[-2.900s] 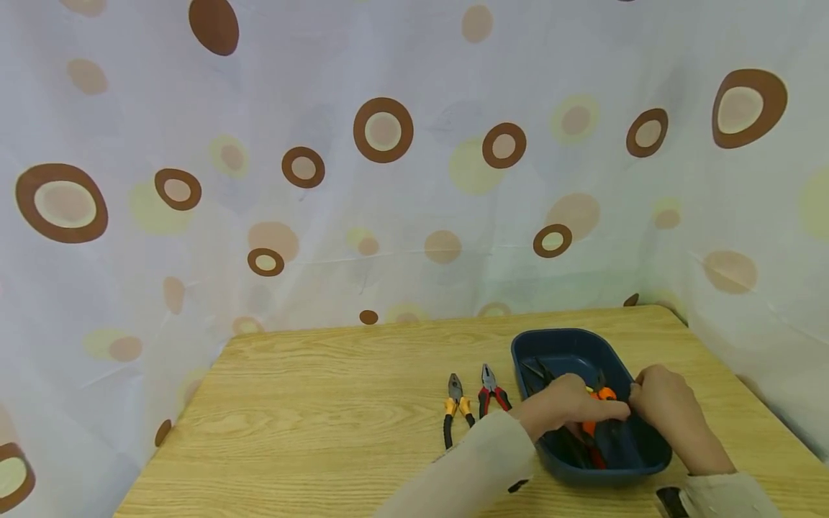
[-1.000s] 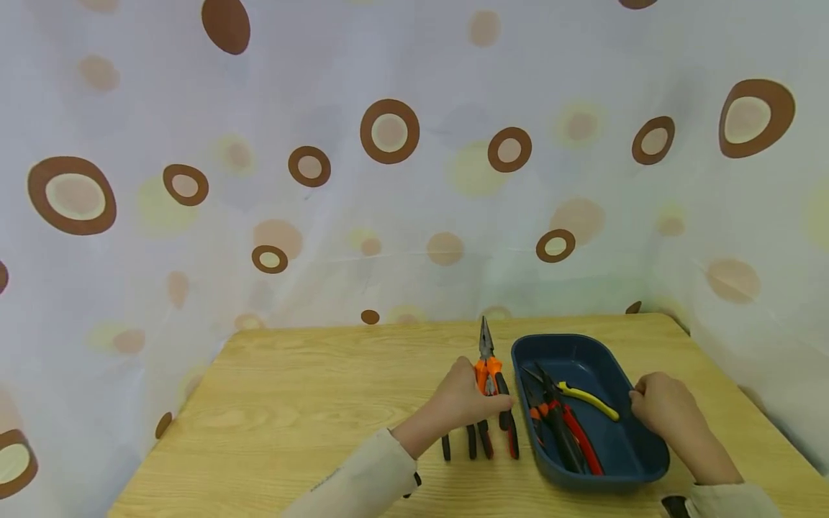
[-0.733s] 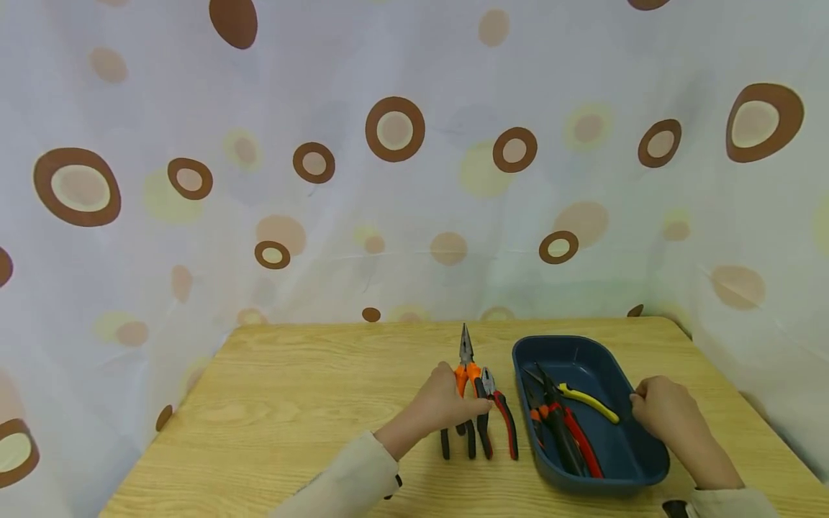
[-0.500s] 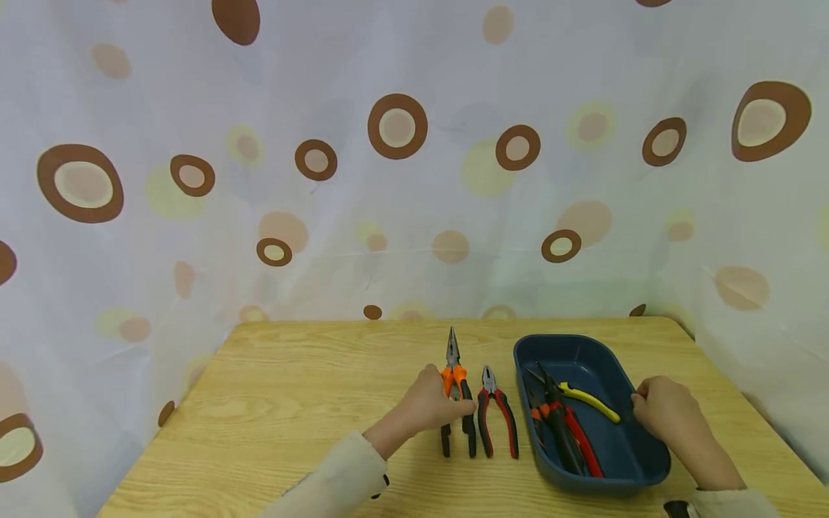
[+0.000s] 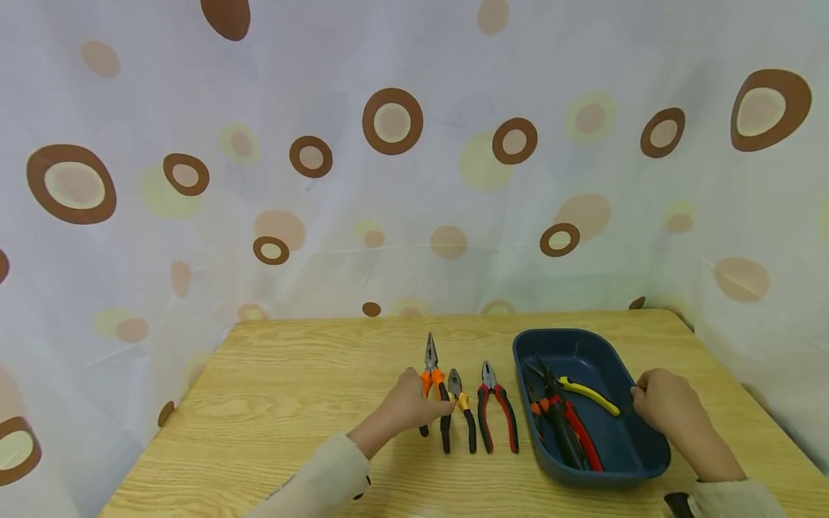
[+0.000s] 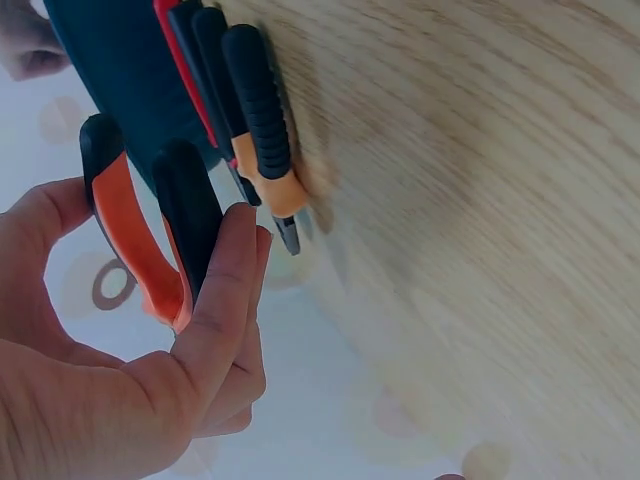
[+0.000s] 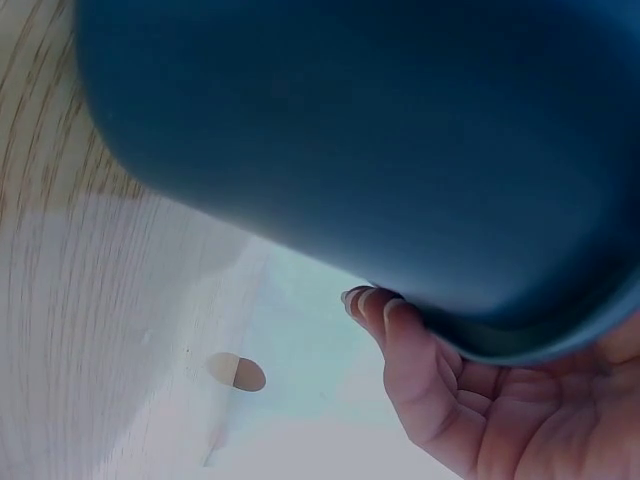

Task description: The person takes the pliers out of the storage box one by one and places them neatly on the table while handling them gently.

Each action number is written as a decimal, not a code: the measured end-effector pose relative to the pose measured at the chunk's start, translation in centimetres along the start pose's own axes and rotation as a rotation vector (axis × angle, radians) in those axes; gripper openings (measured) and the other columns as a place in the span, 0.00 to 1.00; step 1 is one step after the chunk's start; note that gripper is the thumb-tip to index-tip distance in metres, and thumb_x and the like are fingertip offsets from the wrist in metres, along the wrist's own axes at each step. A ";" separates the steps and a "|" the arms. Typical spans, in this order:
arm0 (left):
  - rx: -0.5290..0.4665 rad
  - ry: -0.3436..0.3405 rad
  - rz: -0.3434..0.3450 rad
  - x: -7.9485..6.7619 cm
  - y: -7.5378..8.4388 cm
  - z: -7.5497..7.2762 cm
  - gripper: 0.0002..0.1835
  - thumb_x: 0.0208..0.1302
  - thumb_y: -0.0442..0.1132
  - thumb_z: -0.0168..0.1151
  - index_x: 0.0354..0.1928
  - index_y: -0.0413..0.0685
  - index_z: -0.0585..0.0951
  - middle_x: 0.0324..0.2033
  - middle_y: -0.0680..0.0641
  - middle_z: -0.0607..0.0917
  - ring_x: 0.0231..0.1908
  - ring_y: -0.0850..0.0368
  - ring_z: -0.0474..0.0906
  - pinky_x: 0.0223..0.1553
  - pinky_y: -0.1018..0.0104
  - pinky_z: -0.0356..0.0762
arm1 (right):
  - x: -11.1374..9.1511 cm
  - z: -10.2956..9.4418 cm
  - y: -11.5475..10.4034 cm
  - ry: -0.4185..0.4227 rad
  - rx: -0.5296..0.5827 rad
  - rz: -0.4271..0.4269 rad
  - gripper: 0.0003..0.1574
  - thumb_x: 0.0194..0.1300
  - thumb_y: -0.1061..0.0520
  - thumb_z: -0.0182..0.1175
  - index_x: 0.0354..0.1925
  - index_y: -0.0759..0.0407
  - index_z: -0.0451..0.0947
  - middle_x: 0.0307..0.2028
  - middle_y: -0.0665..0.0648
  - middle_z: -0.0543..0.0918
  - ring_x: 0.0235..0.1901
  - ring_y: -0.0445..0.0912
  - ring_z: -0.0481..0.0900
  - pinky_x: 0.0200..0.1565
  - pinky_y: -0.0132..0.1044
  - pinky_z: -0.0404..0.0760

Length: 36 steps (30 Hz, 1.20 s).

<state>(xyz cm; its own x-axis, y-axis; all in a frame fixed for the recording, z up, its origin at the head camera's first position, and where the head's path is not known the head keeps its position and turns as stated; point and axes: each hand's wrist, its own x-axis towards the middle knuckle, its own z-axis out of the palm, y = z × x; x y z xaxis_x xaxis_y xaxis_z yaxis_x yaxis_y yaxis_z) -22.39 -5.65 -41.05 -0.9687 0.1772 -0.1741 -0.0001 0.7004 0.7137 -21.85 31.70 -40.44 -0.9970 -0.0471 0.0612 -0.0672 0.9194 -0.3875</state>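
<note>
My left hand (image 5: 406, 403) holds needle-nose pliers (image 5: 431, 356) with orange and black handles, their tips pointing toward the back of the table. In the left wrist view, thumb and fingers grip the spread handles (image 6: 133, 220) from both sides. Just right of this hand lie yellow-and-black pliers (image 5: 471, 424), then red-and-black pliers (image 5: 510, 423), both with tips away from me. My right hand (image 5: 667, 403) grips the right rim of a dark blue bin (image 5: 628, 439); in the right wrist view its fingers (image 7: 405, 345) curl at the bin's edge.
Inside the bin lie a yellow-handled tool (image 5: 591, 396), a red-and-black handled tool (image 5: 583, 435) and an orange-and-black one (image 5: 537, 421), crowded along its left side. The wooden table (image 5: 291, 403) runs back to a patterned curtain (image 5: 363, 208).
My left hand has come out of the bin with the needle-nose pliers and moved left, past the red-and-black and yellow-and-black pliers. The right hand stays at the bin's rim.
</note>
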 end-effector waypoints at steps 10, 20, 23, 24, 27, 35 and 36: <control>0.006 0.004 -0.039 0.2 -1.1 -0.1 0.51 0.55 0.48 0.71 0.67 0.21 0.54 0.62 0.24 0.62 0.41 0.42 0.75 0.40 0.49 0.75 | 0.1 0.0 0.0 0.017 -0.002 -0.003 0.11 0.61 0.67 0.54 0.24 0.70 0.75 0.20 0.58 0.75 0.20 0.49 0.72 0.24 0.44 0.71; 0.108 0.004 -0.011 0.5 -2.0 0.3 0.41 0.55 0.47 0.70 0.56 0.20 0.64 0.53 0.24 0.69 0.21 0.52 0.65 0.22 0.61 0.64 | 0.0 -0.1 -0.2 0.013 0.007 -0.002 0.11 0.61 0.67 0.53 0.23 0.70 0.75 0.19 0.57 0.75 0.20 0.49 0.72 0.24 0.44 0.71; 0.139 -0.009 0.005 0.7 -2.3 0.4 0.34 0.56 0.47 0.70 0.48 0.22 0.68 0.54 0.22 0.68 0.17 0.55 0.61 0.20 0.63 0.61 | 0.0 -0.1 -0.2 0.018 0.007 -0.005 0.12 0.62 0.67 0.53 0.22 0.69 0.75 0.18 0.56 0.74 0.19 0.48 0.71 0.23 0.43 0.70; 0.145 -0.015 0.008 0.7 -2.4 0.4 0.30 0.56 0.47 0.69 0.44 0.25 0.70 0.55 0.22 0.68 0.16 0.56 0.60 0.19 0.63 0.60 | -0.1 -0.1 -0.2 0.019 0.007 -0.006 0.12 0.62 0.67 0.53 0.22 0.68 0.75 0.18 0.55 0.74 0.19 0.48 0.71 0.23 0.42 0.69; 0.162 -0.034 0.019 0.9 -2.6 0.4 0.23 0.56 0.47 0.69 0.31 0.34 0.70 0.57 0.22 0.67 0.14 0.58 0.56 0.18 0.64 0.58 | 0.0 0.0 -0.2 0.027 0.008 -0.008 0.13 0.62 0.67 0.53 0.21 0.66 0.74 0.17 0.54 0.73 0.18 0.48 0.70 0.23 0.41 0.68; 0.229 -0.075 0.067 1.4 -2.7 0.1 0.27 0.57 0.47 0.69 0.08 0.49 0.65 0.24 0.40 0.75 0.09 0.64 0.52 0.13 0.71 0.55 | 0.0 0.0 -0.1 0.030 0.017 -0.003 0.14 0.62 0.67 0.53 0.20 0.66 0.73 0.16 0.54 0.71 0.18 0.48 0.69 0.22 0.40 0.67; 0.231 -0.084 0.070 1.4 -2.7 0.1 0.27 0.57 0.47 0.69 0.08 0.50 0.66 0.17 0.45 0.71 0.08 0.64 0.52 0.13 0.72 0.54 | 0.0 0.0 -0.1 0.030 0.016 -0.003 0.14 0.62 0.67 0.53 0.20 0.66 0.73 0.17 0.54 0.71 0.18 0.48 0.69 0.22 0.40 0.67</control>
<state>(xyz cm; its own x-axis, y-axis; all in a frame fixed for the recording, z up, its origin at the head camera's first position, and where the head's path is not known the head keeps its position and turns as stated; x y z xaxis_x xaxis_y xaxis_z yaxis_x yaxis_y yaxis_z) -23.70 -7.21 -43.26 -0.9402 0.2809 -0.1925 0.1323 0.8221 0.5537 -21.80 31.59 -40.40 -0.9952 -0.0382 0.0904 -0.0715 0.9130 -0.4017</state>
